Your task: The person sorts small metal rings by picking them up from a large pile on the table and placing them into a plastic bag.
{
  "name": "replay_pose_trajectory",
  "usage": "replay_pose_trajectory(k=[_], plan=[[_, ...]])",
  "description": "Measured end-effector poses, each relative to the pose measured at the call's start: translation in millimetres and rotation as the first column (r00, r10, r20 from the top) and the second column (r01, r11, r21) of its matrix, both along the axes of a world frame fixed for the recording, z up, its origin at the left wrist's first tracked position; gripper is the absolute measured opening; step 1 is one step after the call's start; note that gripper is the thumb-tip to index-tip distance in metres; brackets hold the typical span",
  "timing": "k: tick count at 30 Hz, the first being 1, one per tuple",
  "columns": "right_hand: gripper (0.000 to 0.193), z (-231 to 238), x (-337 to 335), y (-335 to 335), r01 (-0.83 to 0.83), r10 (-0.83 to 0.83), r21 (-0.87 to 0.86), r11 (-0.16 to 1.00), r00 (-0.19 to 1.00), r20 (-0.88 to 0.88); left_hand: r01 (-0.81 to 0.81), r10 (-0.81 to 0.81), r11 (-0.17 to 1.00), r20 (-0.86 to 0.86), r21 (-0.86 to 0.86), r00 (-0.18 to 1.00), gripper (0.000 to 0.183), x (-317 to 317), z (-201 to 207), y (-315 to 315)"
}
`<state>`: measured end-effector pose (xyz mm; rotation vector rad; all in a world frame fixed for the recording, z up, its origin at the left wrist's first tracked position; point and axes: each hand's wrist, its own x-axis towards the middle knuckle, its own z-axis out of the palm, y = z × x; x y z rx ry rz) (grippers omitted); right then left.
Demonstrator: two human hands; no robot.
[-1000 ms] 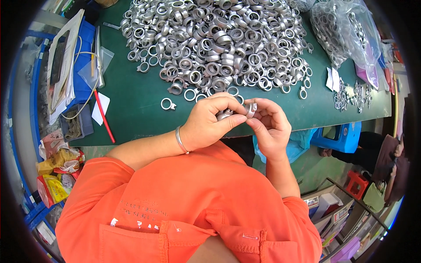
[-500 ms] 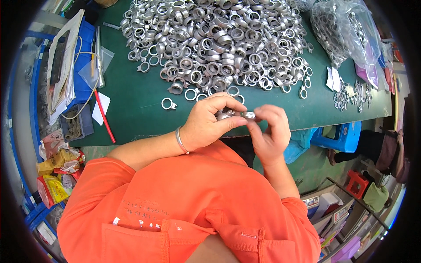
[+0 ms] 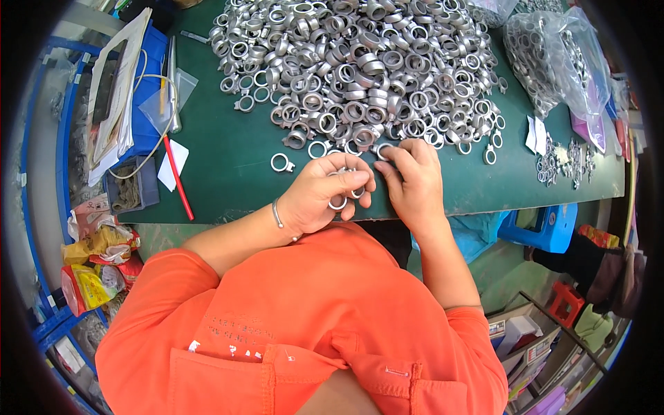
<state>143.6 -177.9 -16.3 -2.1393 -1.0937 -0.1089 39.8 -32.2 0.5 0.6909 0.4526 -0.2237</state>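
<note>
A large heap of grey metal rings (image 3: 366,76), many with a small lug on the side, covers the far middle of the green table. In my left hand (image 3: 311,194), the fingers are curled around a few metal rings (image 3: 337,203), partly covered by the thumb. My right hand (image 3: 416,183) reaches to the near edge of the heap, thumb and forefinger pinching a single metal ring (image 3: 381,150). A loose ring (image 3: 281,162) with a lug lies on the table to the left of my left hand.
Clear plastic bags of rings (image 3: 546,59) stand at the far right, near small metal parts (image 3: 564,162) and white paper (image 3: 536,135). At left are a red pen (image 3: 179,181), a blue holder with papers (image 3: 114,90) and a grey bin (image 3: 131,187). A blue stool (image 3: 539,227) stands below the table edge.
My hands were together around a ring; now they are apart. The right has gone forward to a ring by the heap, while the left has turned, showing rings in its fingers.
</note>
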Motion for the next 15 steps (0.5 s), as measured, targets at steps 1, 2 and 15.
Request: replay_pose_trajectory(k=[1, 2, 15], plan=[[0.018, -1.6, -0.9, -2.4, 0.021, -0.017, 0.074, 0.997, 0.998, -0.057, 0.0, 0.0, 1.0, 0.0, 0.0, 1.0, 0.013, 0.5, 2.3, -1.8], [0.017, -2.1, -2.6, -4.6, 0.047, -0.031, 0.146, 0.988, 0.993, -0.114, 0.021, -0.021, 0.99, -0.002, 0.143, 1.0, 0.012, 0.9, 4.0, -3.2], [0.014, 9.9, -18.3, -22.3, -0.089, 0.19, 0.39, 0.917, 0.955, -0.228, -0.139, -0.201, 0.647, 0.343, 0.75, 0.918, 0.006, 6.6, 8.3, -10.8]])
